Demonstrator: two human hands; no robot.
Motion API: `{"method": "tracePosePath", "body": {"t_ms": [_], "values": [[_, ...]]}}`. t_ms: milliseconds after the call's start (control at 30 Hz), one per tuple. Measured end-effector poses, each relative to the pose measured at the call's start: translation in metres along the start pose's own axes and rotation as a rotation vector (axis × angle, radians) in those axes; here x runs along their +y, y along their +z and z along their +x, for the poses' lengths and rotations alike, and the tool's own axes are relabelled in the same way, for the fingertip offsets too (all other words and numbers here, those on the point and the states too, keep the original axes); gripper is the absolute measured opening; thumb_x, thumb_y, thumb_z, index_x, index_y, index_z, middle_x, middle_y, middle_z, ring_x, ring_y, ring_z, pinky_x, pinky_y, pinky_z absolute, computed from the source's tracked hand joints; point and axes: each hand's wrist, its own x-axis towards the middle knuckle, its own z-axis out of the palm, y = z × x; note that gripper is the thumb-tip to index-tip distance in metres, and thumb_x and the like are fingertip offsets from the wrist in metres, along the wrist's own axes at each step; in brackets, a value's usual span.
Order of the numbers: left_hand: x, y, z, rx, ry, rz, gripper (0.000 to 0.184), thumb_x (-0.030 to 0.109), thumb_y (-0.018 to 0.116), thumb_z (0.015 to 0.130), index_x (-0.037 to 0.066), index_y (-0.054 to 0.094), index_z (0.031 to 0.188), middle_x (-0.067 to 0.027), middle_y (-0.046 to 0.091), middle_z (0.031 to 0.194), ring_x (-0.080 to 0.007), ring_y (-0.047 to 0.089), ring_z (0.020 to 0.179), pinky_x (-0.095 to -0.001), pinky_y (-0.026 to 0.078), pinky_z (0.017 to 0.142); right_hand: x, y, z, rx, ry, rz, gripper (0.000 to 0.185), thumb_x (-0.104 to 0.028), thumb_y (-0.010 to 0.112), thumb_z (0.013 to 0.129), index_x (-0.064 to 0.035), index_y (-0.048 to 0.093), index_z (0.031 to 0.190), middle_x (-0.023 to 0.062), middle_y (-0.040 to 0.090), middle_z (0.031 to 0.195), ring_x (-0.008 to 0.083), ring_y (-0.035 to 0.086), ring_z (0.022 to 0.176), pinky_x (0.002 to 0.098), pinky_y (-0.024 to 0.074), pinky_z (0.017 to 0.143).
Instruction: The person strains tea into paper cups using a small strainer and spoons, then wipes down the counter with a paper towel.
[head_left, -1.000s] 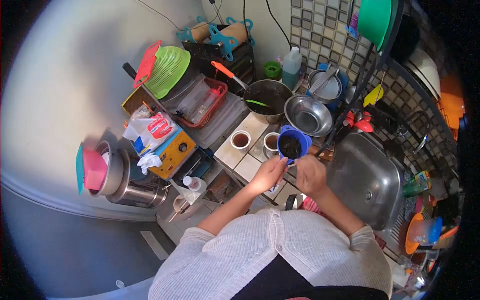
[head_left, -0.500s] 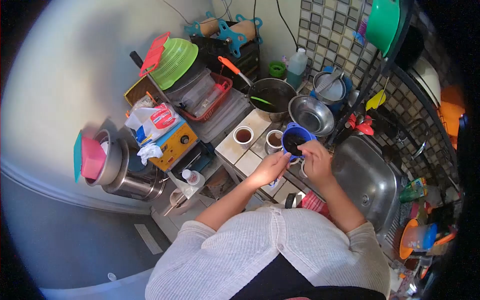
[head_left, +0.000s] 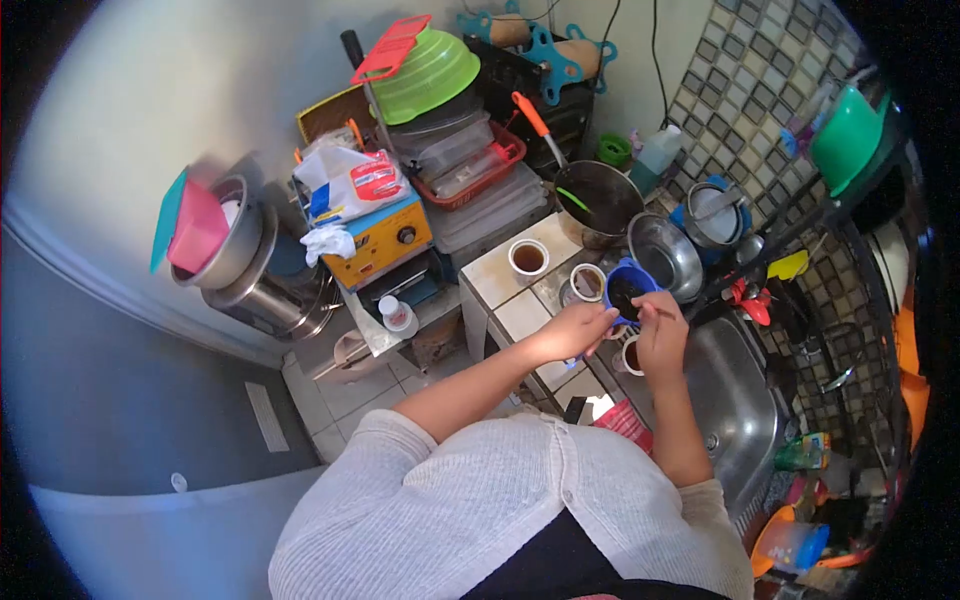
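Observation:
A blue cup (head_left: 612, 272) with dark contents is above the tiled counter (head_left: 522, 313), over several small cups. My left hand (head_left: 578, 332) is closed at its near side, gripping it. My right hand (head_left: 662, 330) pinches at the cup's right rim; whatever is between those fingers is too small to make out. To the left stands a white-rimmed cup of brown liquid (head_left: 528, 258). Beside the blue cup is another white-rimmed cup (head_left: 587, 282), and a third cup (head_left: 632, 356) shows partly below my hands.
Behind the cups is a pot (head_left: 610, 215) with an orange handle and a green utensil inside. A metal bowl (head_left: 668, 262) sits right of it. The steel sink (head_left: 735, 385) lies to the right. A yellow appliance (head_left: 375, 247) and a white bottle (head_left: 397, 315) stand left.
The view has turned, so the counter and its things appear shifted to the right and slightly lower. Both hands stay at the blue cup, and another cup shows more beneath them.

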Motion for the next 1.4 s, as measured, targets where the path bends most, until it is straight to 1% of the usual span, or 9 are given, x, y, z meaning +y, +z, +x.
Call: {"method": "tracePosePath", "body": {"t_ms": [167,300,433,567,733,800,967,1200,1400], "values": [[-0.004,0.0,0.004,-0.03,-0.104,0.059,0.042,0.039,0.039,0.096,0.006,0.051,0.074,0.0016,0.046,0.052,-0.0077,0.045,0.045,-0.0237,0.036,0.043,0.003,-0.011,0.009,0.224,0.097,0.089,0.022,-0.014,0.042,0.095,0.0019,0.055,0.087,0.0085,0.058,0.079,0.0135,0.053,0.062,0.0258,0.0438,0.058],[-0.005,-0.002,0.001,-0.053,-0.118,0.095,0.042,0.041,0.039,0.096,0.007,0.051,0.074,0.0021,0.045,0.05,-0.0075,0.045,0.045,-0.0236,0.036,0.044,0.022,0.003,0.009,0.004,0.169,0.171,0.023,-0.014,0.04,0.096,0.0015,0.054,0.086,0.0072,0.058,0.079,0.0106,0.051,0.059,0.0237,0.0429,0.055],[-0.004,-0.004,0.001,-0.045,-0.135,0.05,0.043,0.041,0.04,0.096,0.007,0.051,0.073,0.0025,0.045,0.049,-0.0075,0.044,0.044,-0.0235,0.035,0.044,0.006,-0.003,0.01,0.248,0.159,0.257,0.021,-0.013,0.042,0.095,0.0014,0.053,0.086,0.0065,0.057,0.074,0.0119,0.051,0.056,0.0243,0.0436,0.053],[-0.005,-0.003,0.003,-0.064,-0.147,0.042,0.043,0.041,0.04,0.096,0.007,0.052,0.073,0.003,0.045,0.049,-0.0069,0.042,0.043,-0.0225,0.034,0.044,0.005,-0.006,0.014,-0.131,0.199,0.132,0.02,-0.011,0.043,0.095,0.0012,0.055,0.086,0.0073,0.058,0.076,0.0109,0.052,0.06,0.0236,0.0435,0.056],[-0.012,-0.006,0.007,-0.06,-0.122,-0.047,0.041,0.041,0.041,0.095,0.007,0.053,0.074,0.0032,0.046,0.05,-0.0057,0.042,0.045,-0.0214,0.033,0.044,-0.007,-0.017,0.006,0.072,0.038,0.072,0.021,-0.011,0.043,0.094,0.002,0.059,0.088,0.0084,0.059,0.077,0.0119,0.053,0.064,0.0254,0.045,0.06],[-0.011,-0.01,0.007,-0.032,-0.153,-0.104,0.04,0.041,0.042,0.095,0.008,0.054,0.075,0.0031,0.046,0.052,-0.0054,0.042,0.045,-0.0212,0.032,0.043,-0.002,-0.011,0.001,-0.039,-0.085,-0.013,0.01,0.002,0.05,0.083,-0.0004,0.059,0.088,0.0133,0.062,0.086,0.0262,0.062,0.077,0.0334,0.049,0.071],[0.02,-0.021,0.001,-0.038,-0.224,-0.154,0.038,0.042,0.043,0.095,0.009,0.055,0.08,0.004,0.045,0.054,-0.0048,0.04,0.048,-0.0202,0.031,0.046,-0.026,-0.005,-0.017,-0.194,-0.213,-0.141,0.033,0.01,0.056,0.068,-0.0037,0.061,0.098,0.0154,0.06,0.101,0.0326,0.059,0.093,0.0396,0.0466,0.081],[0.002,-0.025,-0.003,-0.127,-0.102,-0.244,0.031,0.038,0.047,0.094,0.01,0.055,0.084,0.0069,0.048,0.065,-0.0023,0.041,0.055,-0.0178,0.031,0.049,-0.027,0.029,-0.03,-0.116,-0.319,-0.048,0.036,0.004,0.068,0.066,-0.0091,0.063,0.1,0.0109,0.06,0.099,0.0295,0.06,0.087,0.0379,0.0464,0.073],[-0.004,-0.042,-0.024,0.001,-0.165,-0.361,0.025,0.03,0.048,0.095,0.01,0.055,0.083,0.0072,0.049,0.067,-0.0005,0.042,0.056,-0.0156,0.032,0.049,-0.036,0.052,-0.017,-0.079,-0.168,0.085,0.025,0.002,0.071,0.067,-0.0065,0.065,0.09,0.0099,0.06,0.088,0.0275,0.06,0.079,0.0366,0.0471,0.071]]}}
